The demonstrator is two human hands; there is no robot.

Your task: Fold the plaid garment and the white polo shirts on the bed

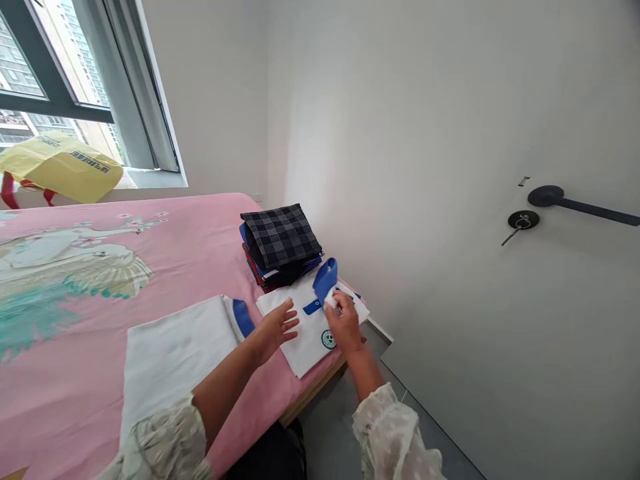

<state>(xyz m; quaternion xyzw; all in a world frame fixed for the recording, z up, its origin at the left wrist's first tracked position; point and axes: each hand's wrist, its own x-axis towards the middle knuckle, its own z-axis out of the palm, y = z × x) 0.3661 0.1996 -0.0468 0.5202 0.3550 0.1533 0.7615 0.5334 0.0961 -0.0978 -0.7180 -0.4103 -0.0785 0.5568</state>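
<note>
A folded white polo shirt (305, 340) with a blue collar and a round green badge lies at the bed's near right corner. My right hand (344, 327) pinches the blue collar (325, 280) and holds it raised off the shirt. My left hand (276, 328) rests flat on the shirt's left part, fingers spread. To the left lies another white garment with blue trim (173, 353), spread wider on the bed.
A stack of folded clothes (281, 245), dark plaid on top, stands just behind the shirt. The pink printed bedsheet (100, 267) covers the bed. A yellow bag (60, 167) lies on the windowsill. A grey door with a black handle (575, 203) is on the right.
</note>
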